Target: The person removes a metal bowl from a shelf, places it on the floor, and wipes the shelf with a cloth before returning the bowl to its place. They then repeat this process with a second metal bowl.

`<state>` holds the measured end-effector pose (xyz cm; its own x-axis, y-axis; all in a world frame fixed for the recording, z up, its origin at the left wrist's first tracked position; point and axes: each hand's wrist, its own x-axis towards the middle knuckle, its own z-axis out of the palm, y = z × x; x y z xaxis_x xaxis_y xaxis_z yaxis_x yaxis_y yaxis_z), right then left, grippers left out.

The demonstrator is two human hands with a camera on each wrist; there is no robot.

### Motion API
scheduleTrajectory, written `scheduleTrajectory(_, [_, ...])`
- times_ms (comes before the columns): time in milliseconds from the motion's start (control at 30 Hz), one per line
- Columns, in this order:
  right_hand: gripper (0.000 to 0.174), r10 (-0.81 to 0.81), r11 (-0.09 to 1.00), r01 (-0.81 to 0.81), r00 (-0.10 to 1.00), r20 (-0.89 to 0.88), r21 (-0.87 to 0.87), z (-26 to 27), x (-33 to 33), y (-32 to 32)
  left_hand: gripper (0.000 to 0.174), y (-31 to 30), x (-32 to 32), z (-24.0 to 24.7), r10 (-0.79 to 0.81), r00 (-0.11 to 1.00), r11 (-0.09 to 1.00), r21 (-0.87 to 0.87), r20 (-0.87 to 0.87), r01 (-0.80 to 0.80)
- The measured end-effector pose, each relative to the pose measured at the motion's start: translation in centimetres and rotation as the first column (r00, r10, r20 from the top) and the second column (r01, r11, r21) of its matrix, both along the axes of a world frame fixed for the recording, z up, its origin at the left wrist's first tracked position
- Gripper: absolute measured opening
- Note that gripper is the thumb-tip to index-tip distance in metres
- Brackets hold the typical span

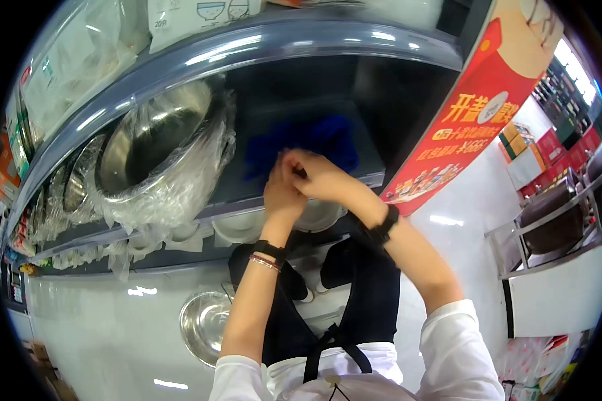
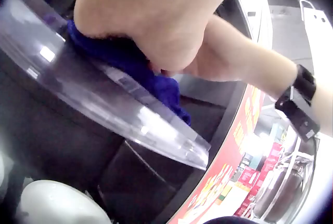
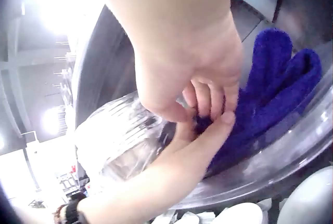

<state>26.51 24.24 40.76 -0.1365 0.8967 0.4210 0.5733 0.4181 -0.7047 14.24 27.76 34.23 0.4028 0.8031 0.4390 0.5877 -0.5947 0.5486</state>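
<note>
A fuzzy blue cloth (image 1: pixel 334 140) lies bunched on the dark shelf, its folded loops (image 3: pixel 273 63) standing out in the right wrist view. Both hands meet over its front edge. My right hand (image 1: pixel 321 177) comes in from the right with its fingers curled down, and a dark bit of the cloth shows between thumb and fingers. Close against it, my left hand (image 1: pixel 284 194) grips the cloth from the left. In the left wrist view the left hand (image 2: pixel 140 16) covers much of the cloth (image 2: pixel 166 91), so its fingertips are hidden.
Steel basins (image 1: pixel 147 144) in clear plastic stand left on the shelf. A transparent strip (image 2: pixel 130 115) edges the shelf front. White bowls (image 1: pixel 237 226) sit on the shelf below. A red poster panel (image 1: pixel 448 134) bounds the right side. A steel basin (image 1: pixel 207 324) stands on the floor.
</note>
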Motion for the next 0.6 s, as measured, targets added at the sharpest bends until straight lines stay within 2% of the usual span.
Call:
scheduleTrajectory(33, [0.027, -0.085, 0.992, 0.064, 0.976, 0.202, 0.110, 0.2, -0.1, -1.3, 0.069, -0.1, 0.1, -0.9, 0.019, 1.000, 1.000, -0.007, -0.001, -0.019])
scheduleTrajectory(67, [0.027, -0.091, 0.983, 0.061, 0.981, 0.169, 0.174, 1.8, -0.3, -3.2, 0.063, -0.5, 0.4, -1.2, 0.087, 0.988, 0.986, 0.150, -0.124, -0.068])
scheduleTrajectory(100, [0.028, -0.113, 0.953, 0.095, 0.992, 0.046, 0.286, 3.8, -0.9, -5.2, 0.058, -0.8, 0.7, -1.5, 0.175, 0.956, 0.947, 0.305, -0.237, -0.098])
scheduleTrajectory(133, [0.030, -0.122, 0.911, 0.145, 0.989, -0.085, 0.385, 5.8, -1.5, -7.5, 0.051, -0.9, 1.0, -1.6, 0.202, 0.970, 0.915, 0.379, -0.133, -0.139])
scheduleTrajectory(167, [0.031, -0.189, 0.853, 0.244, 0.968, -0.164, 0.461, 7.4, -1.8, -10.2, 0.050, -0.9, 0.9, -1.5, 0.190, 0.977, 0.904, 0.404, -0.097, -0.136])
scheduleTrajectory(200, [0.028, -0.197, 0.794, 0.356, 0.918, -0.345, 0.493, 8.4, -2.4, -12.7, 0.050, -0.7, 0.9, -1.5, 0.182, 0.980, 0.899, 0.416, -0.081, -0.133])
scheduleTrajectory(233, [0.032, -0.222, 0.719, 0.435, 0.883, -0.414, 0.542, 10.1, -2.5, -15.6, 0.050, -0.7, 0.9, -1.7, 0.174, 0.983, 0.897, 0.423, -0.067, -0.129])
scheduleTrajectory(300, [0.036, 0.236, 0.482, 0.454, 0.756, -0.610, 0.749, 10.4, -3.1, -20.6, 0.050, -0.8, 0.8, -1.7, 0.187, 0.981, 0.892, 0.428, -0.059, -0.144])
scheduleTrajectory(367, [0.058, 0.272, 0.527, 0.084, 0.926, -0.262, 0.845, 14.8, -2.8, -25.4, 0.049, -0.9, 0.8, -1.7, 0.184, 0.982, 0.885, 0.442, -0.051, -0.143])
scheduleTrajectory(400, [0.046, 0.336, 0.359, 0.179, 0.891, -0.306, 0.916, 15.2, -4.3, -25.1, 0.049, -0.9, 0.9, -1.8, 0.185, 0.981, 0.885, 0.443, -0.052, -0.143])
scheduleTrajectory(433, [0.046, 0.338, 0.362, 0.183, 0.888, -0.312, 0.914, 15.3, -3.7, -26.2, 0.049, -0.9, 0.9, -1.8, 0.184, 0.982, 0.885, 0.444, -0.052, -0.142])
scheduleTrajectory(500, [0.041, 0.354, 0.256, 0.176, 0.898, -0.262, 0.950, 15.3, -2.4, -28.7, 0.049, -0.8, 1.0, -1.8, 0.190, 0.980, 0.882, 0.448, -0.052, -0.147])
scheduleTrajectory(533, [0.041, 0.355, 0.259, 0.177, 0.897, -0.264, 0.950, 15.0, -2.5, -29.0, 0.049, -0.9, 1.1, -1.9, 0.192, 0.980, 0.881, 0.449, -0.050, -0.150])
scheduleTrajectory(600, [0.038, 0.171, 0.181, 0.298, 0.929, -0.328, 0.937, 14.8, -3.7, -28.8, 0.050, -0.9, 1.1, -1.9, 0.191, 0.981, 0.882, 0.447, -0.046, -0.150])
